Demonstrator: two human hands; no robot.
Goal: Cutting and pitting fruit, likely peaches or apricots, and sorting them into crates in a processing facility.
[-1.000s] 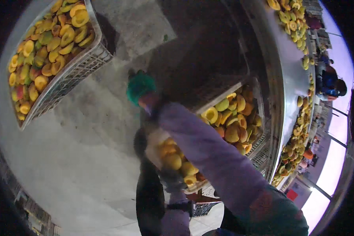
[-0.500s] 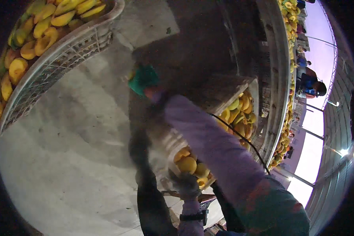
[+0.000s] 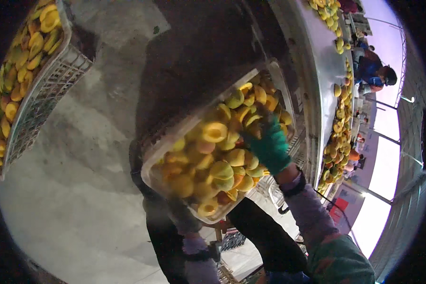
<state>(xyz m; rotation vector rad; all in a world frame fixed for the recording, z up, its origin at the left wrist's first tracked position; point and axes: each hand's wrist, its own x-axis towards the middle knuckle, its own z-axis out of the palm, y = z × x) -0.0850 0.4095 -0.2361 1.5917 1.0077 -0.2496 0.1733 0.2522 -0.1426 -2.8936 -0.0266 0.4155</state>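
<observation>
A pale plastic crate (image 3: 151, 161) full of halved yellow peaches (image 3: 222, 170) stands tilted in front of me, above my dark-trousered legs. My right hand (image 3: 270, 146), in a green glove, reaches over the crate's right side. Its fingers are apart and rest among the peach halves, with the tips blurred and partly hidden. Down at the crate's near left corner is my left hand (image 3: 183, 218), in a dark glove. It touches or lies right beside the rim; motion smears its fingers, so its grip cannot be made out.
Another crate (image 3: 57, 80) heaped with peach halves stands on the concrete floor (image 3: 80, 189) at the left. A long metal table (image 3: 312, 47) runs along the right, with more peach halves (image 3: 341, 128) on it. Beyond it a person (image 3: 374, 71) in a dark cap works.
My right hand has come back from the far left floor side to the peaches. The crate now sits higher and more fully in view. My view has shifted, moving the left crate toward the edge.
</observation>
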